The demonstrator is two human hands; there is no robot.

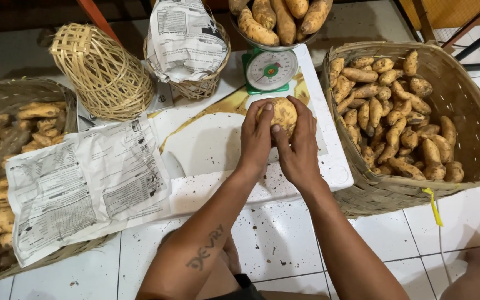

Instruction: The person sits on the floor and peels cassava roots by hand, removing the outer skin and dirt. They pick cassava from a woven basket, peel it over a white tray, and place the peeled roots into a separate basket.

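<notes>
Gripping tan tuber (282,114): both hands, before green scale (269,70).

White tiled floor (284,244), dark grout, speckled with dirt. Low white board table (218,139) sits on it. Right of table, large woven basket (473,128) on tiles. Left of table, another woven basket (6,94). Behind table, dark gap and orange wooden leg (93,12). Light even, soft shadows.

Left basket (6,100) cut off; scale pan (273,44) perhaps too.
</notes>
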